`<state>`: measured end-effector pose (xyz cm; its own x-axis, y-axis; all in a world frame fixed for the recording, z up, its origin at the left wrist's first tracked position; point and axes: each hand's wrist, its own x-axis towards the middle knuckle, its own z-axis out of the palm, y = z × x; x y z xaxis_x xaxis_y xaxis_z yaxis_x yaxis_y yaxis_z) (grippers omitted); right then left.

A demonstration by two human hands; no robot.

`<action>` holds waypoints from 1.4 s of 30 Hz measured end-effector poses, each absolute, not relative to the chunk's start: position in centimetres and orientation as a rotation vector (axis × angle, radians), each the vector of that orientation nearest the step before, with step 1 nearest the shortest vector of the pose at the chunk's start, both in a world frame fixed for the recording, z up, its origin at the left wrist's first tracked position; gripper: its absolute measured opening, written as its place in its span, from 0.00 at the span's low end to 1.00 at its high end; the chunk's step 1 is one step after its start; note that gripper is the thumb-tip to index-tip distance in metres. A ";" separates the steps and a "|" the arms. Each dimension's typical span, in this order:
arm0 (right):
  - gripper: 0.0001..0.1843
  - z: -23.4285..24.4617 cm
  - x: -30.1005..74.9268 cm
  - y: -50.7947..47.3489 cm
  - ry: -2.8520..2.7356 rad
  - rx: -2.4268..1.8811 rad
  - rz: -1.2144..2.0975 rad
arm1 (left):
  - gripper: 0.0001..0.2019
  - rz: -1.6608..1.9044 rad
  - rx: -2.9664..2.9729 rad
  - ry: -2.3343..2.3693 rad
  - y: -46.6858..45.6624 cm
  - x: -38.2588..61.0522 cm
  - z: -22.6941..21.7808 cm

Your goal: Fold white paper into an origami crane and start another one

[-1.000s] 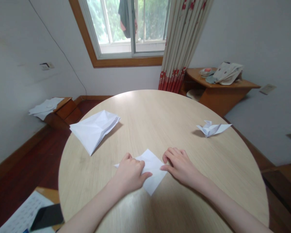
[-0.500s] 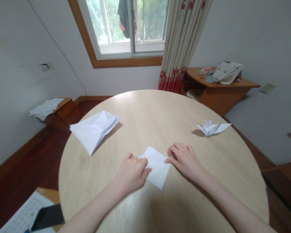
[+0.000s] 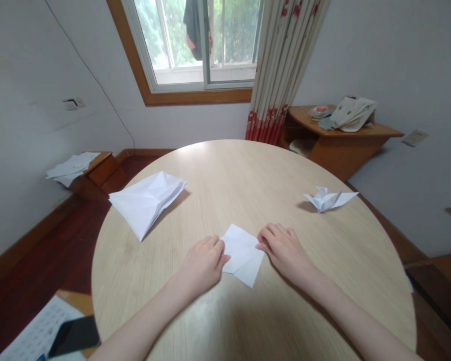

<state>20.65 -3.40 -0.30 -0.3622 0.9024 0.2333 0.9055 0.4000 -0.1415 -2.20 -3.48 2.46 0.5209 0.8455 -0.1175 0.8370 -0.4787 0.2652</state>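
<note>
A small folded white paper (image 3: 241,253) lies on the round wooden table (image 3: 248,185) between my hands. My left hand (image 3: 202,264) rests on its left edge with fingers curled, thumb and fingertips pressing the paper. On the right edge my right hand (image 3: 284,247) does the same, its curled fingers pinching the paper. A layer of the paper is lifted and folded over near the lower corner.
A larger creased white sheet (image 3: 147,199) lies at the table's left. A small folded paper figure (image 3: 327,199) sits at the right. A black phone (image 3: 74,336) on printed paper is at bottom left. A wooden side desk (image 3: 338,135) with a bag stands beyond.
The paper has been turned and folded smaller between my hands. Both hands have moved closer together over its edges.
</note>
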 end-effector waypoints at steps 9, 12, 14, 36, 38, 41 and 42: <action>0.07 -1.1 18.5 -4.8 -2.372 -1.524 -0.112 | 0.08 0.056 2.501 1.397 -3.5 -2.2 2.2; 0.07 -0.8 17.7 -5.3 -2.371 -1.482 -0.069 | 0.08 0.061 2.511 1.397 -3.5 -2.2 2.2; 0.06 -0.7 17.1 -5.7 -2.387 -1.456 -0.014 | 0.08 0.060 2.524 1.393 -3.5 -2.2 2.2; 0.13 0.5 16.2 -6.4 -2.453 -1.199 0.386 | 0.11 0.013 2.567 1.362 -3.4 -2.4 2.5; 0.14 0.6 16.4 -6.3 -2.507 -1.136 0.357 | 0.11 0.000 2.563 1.361 -3.4 -2.4 2.6; 0.15 0.7 16.6 -6.3 -2.563 -1.067 0.302 | 0.11 -0.009 2.573 1.362 -3.4 -2.5 2.7; 0.15 0.7 16.7 -6.3 -2.575 -1.054 0.289 | 0.11 -0.012 2.579 1.363 -3.4 -2.5 2.6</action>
<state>16.67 -6.28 0.67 -0.6655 0.7084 0.2353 0.6387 0.7035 -0.3117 -2.50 -3.38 2.65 0.5691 0.8147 -0.1111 0.8165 -0.5440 0.1931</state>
